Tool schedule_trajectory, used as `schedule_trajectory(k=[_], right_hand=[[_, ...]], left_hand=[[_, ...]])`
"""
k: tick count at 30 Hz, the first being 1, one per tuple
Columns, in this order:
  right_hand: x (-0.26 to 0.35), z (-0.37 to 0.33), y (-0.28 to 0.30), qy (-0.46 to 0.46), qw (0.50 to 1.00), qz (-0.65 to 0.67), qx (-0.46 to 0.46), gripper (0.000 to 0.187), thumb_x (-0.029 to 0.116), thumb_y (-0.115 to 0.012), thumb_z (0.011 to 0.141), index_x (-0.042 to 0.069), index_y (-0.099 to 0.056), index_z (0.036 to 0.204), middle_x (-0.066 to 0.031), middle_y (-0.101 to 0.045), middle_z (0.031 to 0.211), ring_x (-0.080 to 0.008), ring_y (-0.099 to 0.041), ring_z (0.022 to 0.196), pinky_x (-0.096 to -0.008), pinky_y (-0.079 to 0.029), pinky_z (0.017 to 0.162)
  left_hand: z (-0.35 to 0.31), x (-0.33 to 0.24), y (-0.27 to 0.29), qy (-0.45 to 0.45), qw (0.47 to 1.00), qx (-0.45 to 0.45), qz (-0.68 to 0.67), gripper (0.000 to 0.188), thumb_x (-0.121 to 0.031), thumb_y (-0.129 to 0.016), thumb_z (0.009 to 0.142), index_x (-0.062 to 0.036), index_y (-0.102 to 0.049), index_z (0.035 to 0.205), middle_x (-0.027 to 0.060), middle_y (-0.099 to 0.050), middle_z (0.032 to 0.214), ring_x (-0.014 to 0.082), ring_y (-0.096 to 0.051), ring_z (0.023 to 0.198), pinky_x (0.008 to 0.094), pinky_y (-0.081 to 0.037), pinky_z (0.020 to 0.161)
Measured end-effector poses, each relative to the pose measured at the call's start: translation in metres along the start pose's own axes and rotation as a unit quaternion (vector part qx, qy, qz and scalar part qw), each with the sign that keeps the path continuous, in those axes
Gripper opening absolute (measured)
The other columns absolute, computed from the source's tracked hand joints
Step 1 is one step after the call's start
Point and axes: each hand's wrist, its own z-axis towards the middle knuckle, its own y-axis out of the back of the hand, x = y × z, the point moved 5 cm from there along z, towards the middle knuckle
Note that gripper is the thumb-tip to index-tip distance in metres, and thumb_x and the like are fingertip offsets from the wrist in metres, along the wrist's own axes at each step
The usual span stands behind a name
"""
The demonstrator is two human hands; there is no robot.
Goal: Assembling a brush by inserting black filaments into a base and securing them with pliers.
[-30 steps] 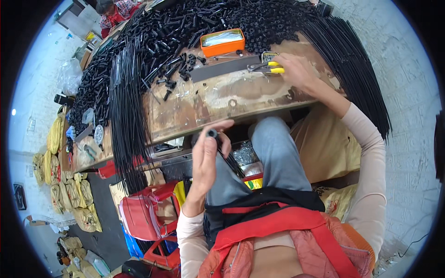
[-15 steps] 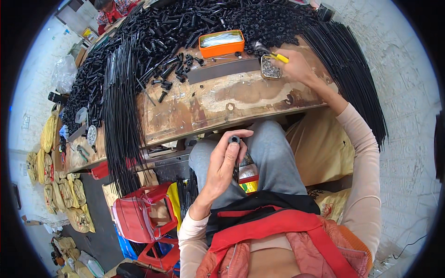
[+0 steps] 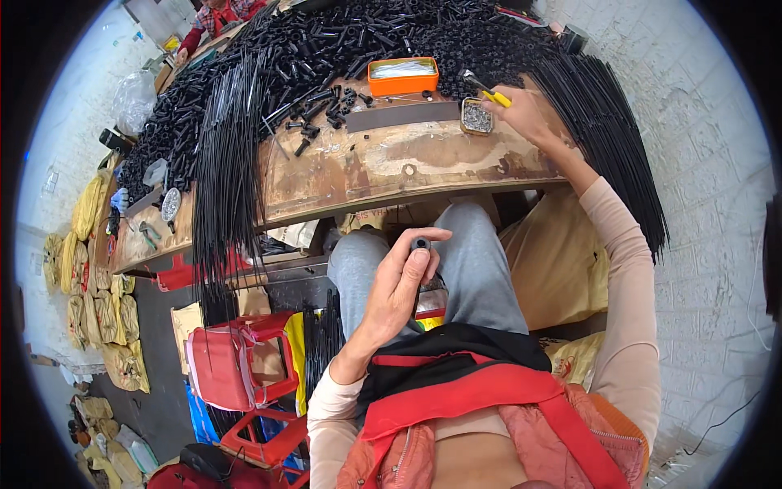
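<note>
My left hand is closed around a black tube above my lap. The tube's round, hollow end points up between thumb and fingers. Its lower part is mostly hidden by the hand. Over the right part of the bench, my right hand grips a hand tool with a yellow handle and a metal head. The tool looks like pliers, but its exact kind cannot be made out. Just beneath it stands a small tray full of tiny metal parts.
Black tubes and fittings are heaped along the back of the wooden bench. An orange box holds thin white strips. Bundles of black rods hang over the bench on the left and right. A co-worker sits far left.
My view has shifted slightly, moving the bench in the picture. My right hand stays near the tray with the yellow-handled tool. The left hand keeps hold of the black tube.
</note>
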Motion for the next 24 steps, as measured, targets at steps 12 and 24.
schedule_trajectory(k=[12,24], right_hand=[[-0.014,-0.001,-0.003,-0.162,0.953,0.235,0.101,0.019,0.021,-0.064,0.090,0.003,-0.065,0.093,0.0001,-0.061,0.076,-0.0057,-0.052,0.058,-0.0214,-0.038,0.052],[0.021,-0.015,-0.013,-0.211,0.909,0.344,0.103,0.019,0.024,-0.064,0.090,0.005,-0.063,0.092,-0.0004,-0.059,0.076,-0.0064,-0.052,0.062,-0.0231,-0.040,0.055]], left_hand=[[0.032,0.038,0.005,0.040,0.999,0.001,-0.021,0.039,-0.033,-0.039,0.104,0.0003,-0.055,0.119,-0.0015,-0.042,0.073,0.0074,-0.037,0.068,0.0223,-0.032,0.062],[0.052,0.059,0.013,0.040,0.997,-0.053,-0.028,0.040,-0.032,-0.040,0.104,0.0017,-0.055,0.118,-0.0028,-0.041,0.071,0.0063,-0.035,0.066,0.0212,-0.030,0.060]])
